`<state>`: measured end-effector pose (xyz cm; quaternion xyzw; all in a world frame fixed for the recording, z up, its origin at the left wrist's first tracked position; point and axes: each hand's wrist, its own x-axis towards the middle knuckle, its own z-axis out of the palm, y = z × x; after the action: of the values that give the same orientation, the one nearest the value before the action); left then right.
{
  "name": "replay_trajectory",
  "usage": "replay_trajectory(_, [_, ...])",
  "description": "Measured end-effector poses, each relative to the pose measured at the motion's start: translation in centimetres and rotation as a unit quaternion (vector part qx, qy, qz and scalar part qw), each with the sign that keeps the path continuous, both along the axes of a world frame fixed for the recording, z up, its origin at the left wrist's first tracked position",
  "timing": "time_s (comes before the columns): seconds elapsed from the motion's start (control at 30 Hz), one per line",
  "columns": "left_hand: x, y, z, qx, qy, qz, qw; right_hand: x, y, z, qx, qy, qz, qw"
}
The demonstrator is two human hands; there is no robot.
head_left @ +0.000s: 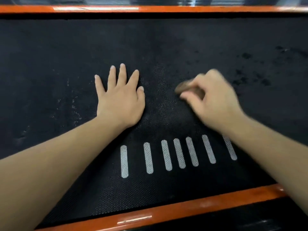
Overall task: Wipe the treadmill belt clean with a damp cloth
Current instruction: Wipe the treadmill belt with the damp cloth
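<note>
Treadmill belt [166, 47], wiping under way, much of it apparently not yet done.
The fingers [188, 95] of the right hand [211, 100] curl round a small brownish wad, probably the cloth [181, 88], though blur hides its shape, held down on the middle of the belt. The left hand [120, 99] lies flat just beside it, fingers spread wide. Further out, dark damp-looking blotches [246, 55] mark the right side, pale specks [73, 105] dot the left, and grey stripes [166, 155] lie nearer the body. The belt runs between two orange rails [166, 9]. The speckled left side looks like what remains.

left hand [120, 99] flat on belt [50, 64], right hand [211, 100] beside
</note>
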<state>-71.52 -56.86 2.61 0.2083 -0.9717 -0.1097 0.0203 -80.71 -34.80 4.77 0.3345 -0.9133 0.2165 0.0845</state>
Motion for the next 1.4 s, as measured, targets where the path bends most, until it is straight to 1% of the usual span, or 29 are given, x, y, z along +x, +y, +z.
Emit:
replay_trajectory(0.07, [0.0,0.1,0.1,-0.007,-0.006,0.001,1.0,3.2,0.0,0.0,-0.014,-0.062,0.114,0.991])
replay_trajectory(0.1, [-0.1,0.2,0.2,-0.009,-0.009,0.002,1.0,2.7,0.1,0.1,0.004,-0.048,0.153,0.987])
replay_trajectory(0.13, [-0.1,0.2,0.2,-0.008,-0.011,0.0,1.0,1.0,0.0,0.2,0.023,0.002,0.157,0.987])
replay_trajectory(0.17, [-0.1,0.2,0.3,-0.006,-0.014,-0.002,1.0,-1.4,-0.3,0.3,0.031,0.044,0.119,0.992])
replay_trajectory(0.2, [-0.1,0.2,0.3,-0.004,-0.016,-0.002,1.0,-4.1,-0.5,0.5,0.033,0.054,0.043,0.997])
replay_trajectory(0.27, [-0.1,0.2,0.3,-0.006,-0.016,0.001,1.0,-7.8,-0.9,0.7,0.008,0.037,-0.096,0.995])
replay_trajectory(0.3, [-0.2,0.2,0.3,-0.007,-0.013,0.002,1.0,-8.0,-1.3,0.5,-0.009,0.021,-0.125,0.992])
replay_trajectory(0.33, [-0.2,0.2,0.2,-0.007,-0.01,0.001,1.0,-6.8,-1.8,0.1,-0.014,0.015,-0.116,0.993])
replay_trajectory(0.43, [-0.1,0.2,0.2,-0.009,-0.001,0.003,1.0,-0.5,-1.9,-0.6,-0.01,-0.013,0.052,0.998])
replay_trajectory(0.5, [0.0,0.2,0.2,-0.009,0.0,0.003,1.0,-0.7,-1.4,-0.1,0.025,-0.01,0.115,0.993])
replay_trajectory(0.53, [-0.1,0.2,0.2,-0.006,-0.002,0.001,1.0,-2.6,-1.6,0.1,0.033,0.031,0.106,0.993])
replay_trajectory(0.57, [-0.1,0.2,0.3,-0.004,-0.002,0.0,1.0,-5.2,-1.9,0.2,0.025,0.044,0.054,0.997])
replay_trajectory(0.63, [-0.1,0.2,0.2,-0.002,-0.002,0.001,1.0,-9.7,-2.6,0.6,-0.004,0.031,-0.097,0.995])
replay_trajectory(0.67, [-0.1,0.2,0.2,-0.003,-0.002,0.001,1.0,-10.3,-3.1,0.4,-0.016,0.026,-0.143,0.989])
replay_trajectory(0.7, [-0.1,0.1,0.2,-0.002,-0.001,0.0,1.0,-9.6,-3.6,0.1,-0.015,0.022,-0.152,0.988])
replay_trajectory(0.73, [-0.2,0.1,0.2,-0.002,-0.002,-0.001,1.0,-7.8,-4.0,-0.3,-0.01,0.017,-0.122,0.992])
replay_trajectory(0.83, [-0.2,0.2,0.2,-0.005,-0.001,-0.001,1.0,-1.1,-3.7,-0.4,-0.01,-0.049,0.076,0.996])
replay_trajectory(0.9, [-0.2,0.2,0.2,-0.005,-0.003,-0.002,1.0,-2.5,-3.3,0.1,0.023,-0.03,0.129,0.991])
replay_trajectory(0.93, [-0.2,0.2,0.2,-0.003,-0.005,-0.003,1.0,-4.8,-3.4,0.2,0.031,0.013,0.103,0.994])
replay_trajectory(0.97, [-0.1,0.2,0.2,-0.002,-0.007,-0.002,1.0,-7.6,-3.6,0.5,0.028,0.024,0.03,0.999])
replay_trajectory(1.03, [-0.1,0.2,0.2,-0.002,-0.008,0.0,1.0,-12.2,-3.5,1.0,-0.001,0.01,-0.121,0.993])
replay_trajectory(1.07, [-0.1,0.2,0.2,-0.002,-0.007,-0.001,1.0,-12.7,-3.8,0.8,-0.014,-0.002,-0.158,0.987])
replay_trajectory(1.1, [-0.1,0.2,0.2,0.0,-0.004,-0.002,1.0,-11.7,-4.4,0.6,-0.014,-0.009,-0.157,0.987])
replay_trajectory(1.13, [-0.1,0.2,0.2,0.0,-0.002,-0.002,1.0,-9.9,-4.9,0.2,-0.011,-0.017,-0.121,0.993])
replay_trajectory(1.2, [-0.1,0.2,0.2,-0.002,-0.004,0.001,1.0,-5.0,-5.6,-0.1,-0.015,-0.064,0.019,0.998])
replay_trajectory(1.27, [-0.1,0.2,0.3,-0.005,-0.007,0.0,1.0,-4.3,-5.4,0.3,0.015,-0.079,0.103,0.991])
replay_trajectory(1.3, [-0.1,0.2,0.3,-0.005,-0.008,-0.001,1.0,-6.0,-5.5,0.6,0.026,-0.039,0.094,0.994])
replay_trajectory(1.33, [-0.1,0.2,0.3,-0.004,-0.009,-0.003,1.0,-8.7,-5.9,0.6,0.023,-0.002,0.041,0.999])
replay_trajectory(1.4, [-0.1,0.3,0.3,-0.003,-0.008,0.0,1.0,-13.8,-6.3,1.2,-0.011,-0.003,-0.125,0.992])
